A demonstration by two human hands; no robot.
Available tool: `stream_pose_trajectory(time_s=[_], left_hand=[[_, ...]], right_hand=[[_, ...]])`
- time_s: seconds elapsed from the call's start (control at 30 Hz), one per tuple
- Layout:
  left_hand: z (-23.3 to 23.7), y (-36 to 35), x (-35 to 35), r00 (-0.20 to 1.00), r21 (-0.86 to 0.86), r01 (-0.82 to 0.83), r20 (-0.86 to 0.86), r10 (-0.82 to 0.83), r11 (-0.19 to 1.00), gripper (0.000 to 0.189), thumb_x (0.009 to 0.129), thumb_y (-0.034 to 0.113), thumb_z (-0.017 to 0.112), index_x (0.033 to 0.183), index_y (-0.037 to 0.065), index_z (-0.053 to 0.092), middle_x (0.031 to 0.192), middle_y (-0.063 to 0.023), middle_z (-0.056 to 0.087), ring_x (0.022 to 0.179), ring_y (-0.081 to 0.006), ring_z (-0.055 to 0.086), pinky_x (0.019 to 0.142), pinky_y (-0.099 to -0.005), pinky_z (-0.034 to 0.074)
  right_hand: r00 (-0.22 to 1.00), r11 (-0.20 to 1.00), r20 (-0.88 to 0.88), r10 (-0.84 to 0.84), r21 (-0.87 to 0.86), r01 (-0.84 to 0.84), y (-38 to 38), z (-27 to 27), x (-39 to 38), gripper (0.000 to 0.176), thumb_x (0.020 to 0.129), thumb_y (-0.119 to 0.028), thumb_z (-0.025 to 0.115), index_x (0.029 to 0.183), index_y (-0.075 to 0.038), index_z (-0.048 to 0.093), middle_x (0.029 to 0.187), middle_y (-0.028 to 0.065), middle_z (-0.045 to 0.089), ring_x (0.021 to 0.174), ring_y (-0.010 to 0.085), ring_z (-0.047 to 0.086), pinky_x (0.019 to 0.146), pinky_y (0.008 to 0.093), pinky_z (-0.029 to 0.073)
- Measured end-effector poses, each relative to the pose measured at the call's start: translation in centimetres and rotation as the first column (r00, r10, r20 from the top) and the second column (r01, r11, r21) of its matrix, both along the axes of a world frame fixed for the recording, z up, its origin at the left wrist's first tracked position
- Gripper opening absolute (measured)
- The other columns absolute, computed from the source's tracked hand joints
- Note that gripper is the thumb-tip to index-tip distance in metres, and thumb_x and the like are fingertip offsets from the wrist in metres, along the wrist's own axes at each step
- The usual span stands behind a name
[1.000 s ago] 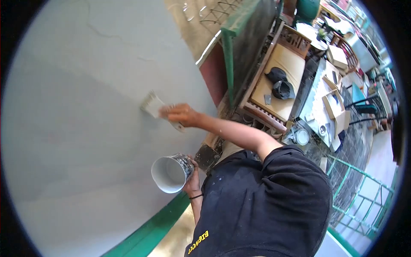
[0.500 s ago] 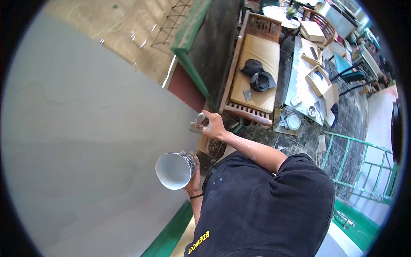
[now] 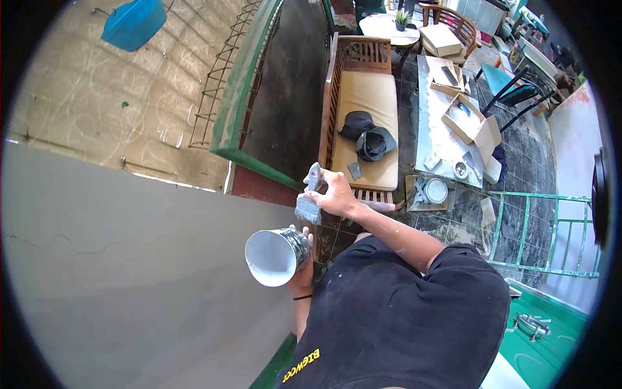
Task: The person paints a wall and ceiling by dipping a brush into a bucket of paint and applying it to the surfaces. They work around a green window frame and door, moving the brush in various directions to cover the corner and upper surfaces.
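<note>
A paint pot (image 3: 269, 259), white inside and speckled dark outside, tilts with its mouth toward me. My left hand (image 3: 303, 279) holds it from the side and below, its fingers partly hidden behind it. Just above the pot, my right hand (image 3: 338, 196) grips a flat paintbrush (image 3: 309, 209) by its paint-smeared handle. The grey-coated bristles point down toward the pot's rim, apart from it. To the left spreads a smooth grey wall (image 3: 142, 259) with a thin crack near its upper part.
A green window frame (image 3: 240, 84) and a wire grille (image 3: 210, 110) stand above the wall. A blue plastic container (image 3: 135, 24) is at upper left. Beyond my arm are a wooden daybed (image 3: 366, 91) with caps, a low table (image 3: 431, 123) with cardboard boxes, and a paint tub (image 3: 435, 190).
The paintbrush has come away from the wall's edge and turned, its bristles now showing and pointing down. The view has shifted, bringing the blue container into sight. The pot stays in my left hand.
</note>
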State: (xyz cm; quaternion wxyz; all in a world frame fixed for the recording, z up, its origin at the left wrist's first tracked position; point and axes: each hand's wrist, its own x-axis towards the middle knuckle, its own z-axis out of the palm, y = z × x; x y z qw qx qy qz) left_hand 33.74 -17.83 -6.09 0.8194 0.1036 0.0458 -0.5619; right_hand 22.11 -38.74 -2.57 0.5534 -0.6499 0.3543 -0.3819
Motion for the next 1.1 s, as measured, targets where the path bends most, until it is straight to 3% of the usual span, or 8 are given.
stream_pose_trajectory(time_s=[0.1, 0.2, 0.3, 0.4, 0.47, 0.53, 0.83, 1.1], left_hand=[[-0.7, -2.0, -0.6, 0.997, 0.139, 0.03, 0.07, -0.04, 0.99, 0.064, 0.098, 0.048, 0.061, 0.151, 0.014, 0.047, 0.16, -0.0148, 0.04, 0.15, -0.0457, 0.029, 0.125, -0.0595, 0.021], [-1.1, -3.8, -1.2, 0.996, 0.054, 0.065, -0.062, -0.062, 0.996, 0.061, 0.102, 0.046, 0.053, 0.15, 0.01, 0.048, 0.156, -0.0173, 0.045, 0.148, -0.0495, 0.03, 0.124, -0.0604, 0.022], [-1.4, -5.2, -1.9, 0.994, 0.012, 0.094, -0.053, -0.093, 0.996, 0.066, 0.1, 0.052, 0.053, 0.15, 0.01, 0.047, 0.157, -0.0167, 0.044, 0.148, -0.0493, 0.03, 0.124, -0.0604, 0.022], [-1.7, -6.1, -2.4, 0.994, 0.071, 0.102, -0.032, -0.1, 0.992, 0.07, 0.096, 0.057, 0.057, 0.149, 0.013, 0.049, 0.153, -0.0179, 0.048, 0.146, -0.0467, 0.034, 0.123, -0.0608, 0.024], [-1.8, -6.4, -2.4, 0.993, 0.087, 0.105, -0.069, -0.1, 0.991, 0.075, 0.095, 0.063, 0.052, 0.15, 0.012, 0.048, 0.153, -0.018, 0.048, 0.146, -0.0491, 0.033, 0.122, -0.0635, 0.025], [-1.3, -6.1, -2.7, 0.991, 0.032, 0.134, -0.034, -0.133, 0.99, 0.077, 0.096, 0.065, 0.048, 0.152, 0.011, 0.045, 0.154, -0.0167, 0.047, 0.147, -0.0503, 0.031, 0.123, -0.0635, 0.022], [-1.0, -3.5, -2.7, 0.998, -0.099, 0.045, 0.037, -0.041, 0.994, 0.097, 0.09, 0.08, 0.039, 0.158, 0.012, 0.033, 0.155, -0.0215, 0.043, 0.144, -0.0523, 0.034, 0.118, -0.0669, 0.026], [-2.2, 1.1, -1.2, 0.997, -0.144, -0.059, -0.066, 0.049, 0.988, 0.094, 0.09, 0.076, 0.048, 0.157, 0.01, 0.034, 0.156, -0.0221, 0.041, 0.143, -0.0527, 0.035, 0.119, -0.0655, 0.026]], right_hand=[[0.999, 0.999, 0.041, -0.016, -0.042, 0.018, -1.6, 0.7, -1.4, 0.028, 0.081, -0.013, 0.081, 0.099, 0.002, 0.066, 0.083, 0.0153, 0.075, 0.078, 0.0209, 0.074, 0.074, 0.0345, 0.057], [0.992, 0.996, 0.108, -0.066, -0.048, 0.072, -2.7, 1.7, -3.1, 0.024, 0.083, -0.012, 0.081, 0.097, 0.001, 0.067, 0.083, 0.0126, 0.075, 0.077, 0.0163, 0.073, 0.072, 0.0318, 0.058], [0.957, 0.978, 0.237, -0.17, -0.078, 0.193, -3.3, 2.7, -4.3, 0.021, 0.084, -0.01, 0.082, 0.095, 0.0, 0.067, 0.084, 0.0092, 0.075, 0.076, 0.0116, 0.072, 0.069, 0.0286, 0.058], [0.928, 0.956, 0.284, -0.242, -0.092, 0.277, -3.7, 3.7, -5.5, 0.024, 0.083, -0.008, 0.085, 0.096, -0.001, 0.066, 0.084, 0.0057, 0.074, 0.077, 0.0095, 0.07, 0.07, 0.0266, 0.057], [0.906, 0.948, 0.345, -0.247, -0.107, 0.299, -3.9, 4.2, -6.2, 0.024, 0.085, -0.008, 0.084, 0.097, -0.001, 0.065, 0.086, 0.0051, 0.072, 0.08, 0.0089, 0.068, 0.071, 0.0263, 0.056], [0.863, 0.962, 0.436, -0.256, 0.024, 0.273, -3.7, 5.0, -6.4, 0.024, 0.087, -0.008, 0.083, 0.098, -0.002, 0.063, 0.088, 0.0038, 0.071, 0.083, 0.0089, 0.067, 0.072, 0.0256, 0.054], [0.823, 0.974, 0.522, -0.224, 0.124, 0.187, -2.4, 6.3, -4.3, 0.025, 0.087, -0.008, 0.083, 0.101, -0.002, 0.063, 0.092, 0.0052, 0.071, 0.082, 0.0105, 0.067, 0.074, 0.0252, 0.054], [0.823, 0.988, 0.56, -0.094, 0.151, 0.009, 1.8, 8.7, -0.7, 0.027, 0.089, -0.008, 0.081, 0.104, -0.002, 0.06, 0.096, 0.0079, 0.071, 0.09, 0.014, 0.07, 0.081, 0.0281, 0.056]])
